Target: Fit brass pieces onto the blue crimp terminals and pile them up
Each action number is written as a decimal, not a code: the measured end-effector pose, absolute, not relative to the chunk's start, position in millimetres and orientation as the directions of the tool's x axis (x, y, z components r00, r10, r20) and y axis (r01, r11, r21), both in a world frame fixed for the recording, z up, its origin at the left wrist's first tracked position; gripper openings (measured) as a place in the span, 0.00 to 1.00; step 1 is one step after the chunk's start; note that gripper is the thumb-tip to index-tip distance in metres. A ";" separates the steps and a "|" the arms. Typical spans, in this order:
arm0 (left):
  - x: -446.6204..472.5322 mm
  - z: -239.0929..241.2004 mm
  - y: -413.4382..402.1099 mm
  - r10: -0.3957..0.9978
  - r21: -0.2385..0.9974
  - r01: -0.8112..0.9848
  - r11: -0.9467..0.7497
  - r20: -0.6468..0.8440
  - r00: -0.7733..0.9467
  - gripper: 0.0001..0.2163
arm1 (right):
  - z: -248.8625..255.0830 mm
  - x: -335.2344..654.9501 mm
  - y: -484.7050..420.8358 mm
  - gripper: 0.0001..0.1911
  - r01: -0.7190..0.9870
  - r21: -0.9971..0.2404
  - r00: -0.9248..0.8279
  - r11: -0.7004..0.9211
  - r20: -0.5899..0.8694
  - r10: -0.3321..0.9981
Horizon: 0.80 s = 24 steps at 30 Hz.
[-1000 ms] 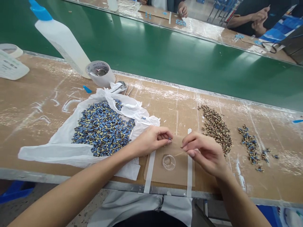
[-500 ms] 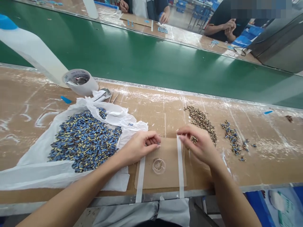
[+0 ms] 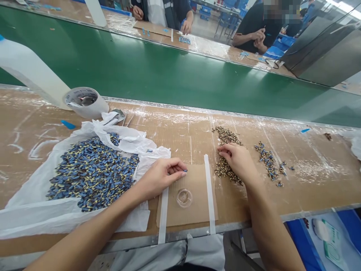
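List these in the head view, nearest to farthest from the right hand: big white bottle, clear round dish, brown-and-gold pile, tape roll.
From the right hand:
1. Brown-and-gold pile, directly at it.
2. Clear round dish, left, closer to the person.
3. Tape roll, far left.
4. Big white bottle, farther left, past the roll.

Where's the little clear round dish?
In the head view, the dish sits on the cardboard piece between white tape strips, below and right of the left hand.

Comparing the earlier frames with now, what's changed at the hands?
The right hand has moved right and outward, to the brown pile; whether it holds anything is unclear. The left hand still pinches a blue piece, and the clear dish stays on the cardboard.
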<state>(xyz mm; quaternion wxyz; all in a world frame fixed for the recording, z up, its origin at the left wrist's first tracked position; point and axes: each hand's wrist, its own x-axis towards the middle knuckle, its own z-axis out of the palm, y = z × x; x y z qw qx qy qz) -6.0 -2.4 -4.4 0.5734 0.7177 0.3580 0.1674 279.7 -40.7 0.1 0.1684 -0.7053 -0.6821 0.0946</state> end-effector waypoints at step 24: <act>-3.7 3.4 -7.3 0.735 0.911 0.370 -0.180 -0.125 0.666 0.10 | 2.7 214.3 -48.4 0.12 0.083 -0.983 -0.210 -0.163 -0.177 0.961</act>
